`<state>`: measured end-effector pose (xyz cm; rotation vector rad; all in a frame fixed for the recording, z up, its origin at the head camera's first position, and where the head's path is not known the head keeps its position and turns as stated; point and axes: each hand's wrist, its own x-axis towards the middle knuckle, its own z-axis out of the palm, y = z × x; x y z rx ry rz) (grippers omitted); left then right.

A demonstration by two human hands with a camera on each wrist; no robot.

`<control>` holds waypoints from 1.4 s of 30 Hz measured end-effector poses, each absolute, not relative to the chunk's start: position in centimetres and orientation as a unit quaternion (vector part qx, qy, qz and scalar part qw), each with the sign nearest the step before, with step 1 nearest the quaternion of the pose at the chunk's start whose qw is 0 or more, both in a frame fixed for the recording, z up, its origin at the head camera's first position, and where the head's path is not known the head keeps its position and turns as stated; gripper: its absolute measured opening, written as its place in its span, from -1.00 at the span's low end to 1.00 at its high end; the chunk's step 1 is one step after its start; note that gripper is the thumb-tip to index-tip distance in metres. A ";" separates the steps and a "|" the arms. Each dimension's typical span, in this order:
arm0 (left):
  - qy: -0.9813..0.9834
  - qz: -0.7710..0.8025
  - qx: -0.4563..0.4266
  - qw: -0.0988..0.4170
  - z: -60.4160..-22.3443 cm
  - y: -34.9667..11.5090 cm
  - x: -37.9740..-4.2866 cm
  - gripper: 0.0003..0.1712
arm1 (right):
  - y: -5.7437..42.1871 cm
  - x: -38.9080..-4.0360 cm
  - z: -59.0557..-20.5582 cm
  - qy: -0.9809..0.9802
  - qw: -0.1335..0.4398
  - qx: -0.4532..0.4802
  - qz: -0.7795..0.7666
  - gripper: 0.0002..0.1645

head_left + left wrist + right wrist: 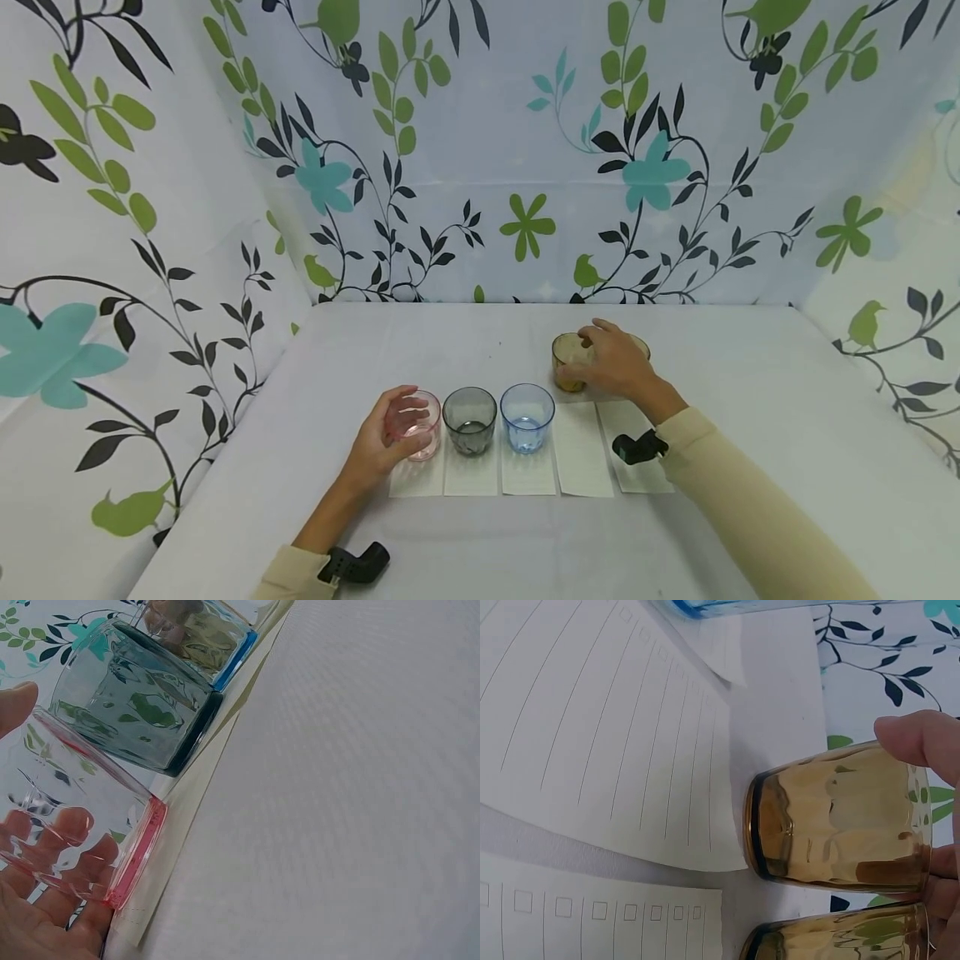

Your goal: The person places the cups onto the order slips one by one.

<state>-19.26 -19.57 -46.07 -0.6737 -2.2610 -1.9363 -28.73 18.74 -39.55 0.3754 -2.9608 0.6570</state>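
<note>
My left hand point(372, 442) curves round a pink-tinted drinking glass point(425, 442), thumb in front and fingers showing through its clear wall in the left wrist view. To the right of it stand a grey glass point(470, 417) and a blue glass point(528, 421), upright in a row on lined paper slips. Farther back, my right hand point(618, 364) grips an amber glass point(840, 817) near its rim, thumb on one side and fingers on the other. Close beside that, a second amber glass point(840, 937) is partly hidden behind the hand in the head view.
Two lined paper slips point(582, 467) point(607, 727) lie right of the blue glass, with checkboxes along their edges. A white cloth covers the table point(465, 550). Behind it hangs a leaf-patterned curtain point(465, 125). Black cameras point(360, 562) are strapped to both wrists.
</note>
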 end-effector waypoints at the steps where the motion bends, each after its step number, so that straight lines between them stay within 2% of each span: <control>1: -0.740 -0.635 -0.219 0.043 -46.1 -19.6 -19.3 -0.24 | 18.7 -28.8 -39.6 -0.968 0.043 0.121 0.215 -0.03; 22: -0.735 -0.640 -0.219 0.047 -46.0 -19.5 -19.3 -0.24 | 18.5 -28.6 -38.7 -0.963 0.029 0.134 0.232 -0.01; 32: -0.735 -0.641 -0.218 0.043 -46.0 -19.6 -19.3 -0.24 | 18.7 -28.0 -38.8 -0.954 0.062 0.161 0.246 -0.05; 42: -0.736 -0.639 -0.218 0.043 -45.9 -19.5 -19.3 -0.23 | 19.0 -27.3 -39.0 -0.925 0.126 0.207 0.293 -0.13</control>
